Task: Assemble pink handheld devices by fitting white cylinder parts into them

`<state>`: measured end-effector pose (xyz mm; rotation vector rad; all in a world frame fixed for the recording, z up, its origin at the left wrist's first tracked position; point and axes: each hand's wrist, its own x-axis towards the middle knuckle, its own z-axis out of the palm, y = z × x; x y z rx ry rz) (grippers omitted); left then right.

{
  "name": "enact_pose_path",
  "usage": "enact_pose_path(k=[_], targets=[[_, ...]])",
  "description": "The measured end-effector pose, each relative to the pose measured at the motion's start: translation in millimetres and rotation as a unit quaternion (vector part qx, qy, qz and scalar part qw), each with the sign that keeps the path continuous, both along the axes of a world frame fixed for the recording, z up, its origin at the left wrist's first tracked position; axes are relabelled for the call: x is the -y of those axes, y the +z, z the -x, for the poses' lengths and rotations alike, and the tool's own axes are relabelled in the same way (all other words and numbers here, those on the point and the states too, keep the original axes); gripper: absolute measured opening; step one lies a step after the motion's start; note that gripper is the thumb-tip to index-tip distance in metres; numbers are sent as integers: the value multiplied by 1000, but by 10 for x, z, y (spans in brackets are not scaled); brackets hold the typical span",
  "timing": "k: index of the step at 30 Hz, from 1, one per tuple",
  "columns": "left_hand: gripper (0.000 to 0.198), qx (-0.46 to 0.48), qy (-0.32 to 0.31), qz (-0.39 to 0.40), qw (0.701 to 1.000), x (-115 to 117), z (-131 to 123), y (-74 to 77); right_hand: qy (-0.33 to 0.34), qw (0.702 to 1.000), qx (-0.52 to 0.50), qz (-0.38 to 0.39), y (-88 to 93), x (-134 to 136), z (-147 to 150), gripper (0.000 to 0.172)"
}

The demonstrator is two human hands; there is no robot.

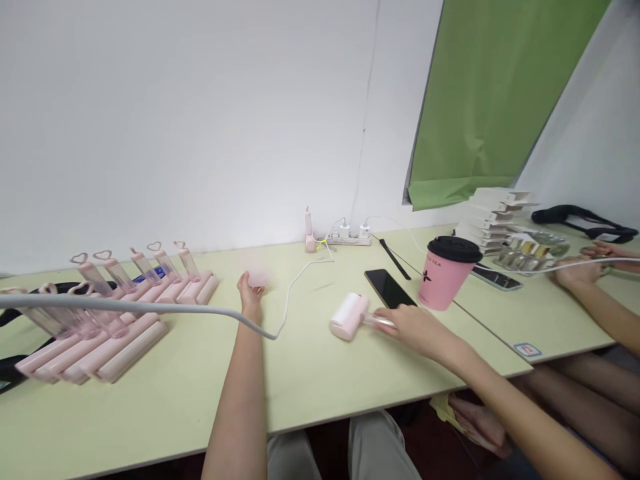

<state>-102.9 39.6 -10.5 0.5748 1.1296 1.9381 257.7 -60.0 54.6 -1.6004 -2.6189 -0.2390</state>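
Pale green desk point(300, 387); right grip point(417, 327) closed round a pink roller point(349, 317) over mid-desk; left grip point(251, 297) half-curled at a blurred pink thing point(259, 273), hold unclear; roller probably light, stiff, smooth, best taken by its slim handle point(379, 321).

Blur obscures the pink item point(259, 275) at the left hand point(251, 292).
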Motion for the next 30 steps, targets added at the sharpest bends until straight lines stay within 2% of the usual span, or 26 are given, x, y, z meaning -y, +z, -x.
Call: enact_pose_path(k=[2, 5, 7, 9, 12, 15, 20, 24, 30], targets=[[43, 1, -30, -2, 1000, 26, -11, 34, 6, 1000, -11, 25, -80, -290, 345, 40], [44, 3, -113, -15, 993, 44, -32, 72, -5, 998, -32, 48, -161, -755, 832, 44], [47, -10, -160, -27, 987, 60, -52, 89, -42, 996, -68, 49, -183, -997, 1047, 46], [51, -35, -189, -37, 981, 80, -73, 102, -70, 989, -125, 19, -210, -1143, 1145, 49], [57, -76, -209, -46, 974, 96, -99, 110, -88, 970, -225, 5, -269, -1207, 1108, 51], [60, -94, -214, -25, 972, 80, -121, 110, -68, 960, -271, 9, -284, -1193, 990, 49], [60, -122, -231, -7, 965, 41, -184, 96, -21, 970, -240, 10, -265, -1173, 935, 46], [60, -150, -226, 14, 962, 13, -218, 77, 21, 972, -232, 32, -348, -1157, 985, 43], [60, -185, -213, 38, 959, -5, -265, 81, 34, 972, -230, 17, -355, -1164, 958, 44]])
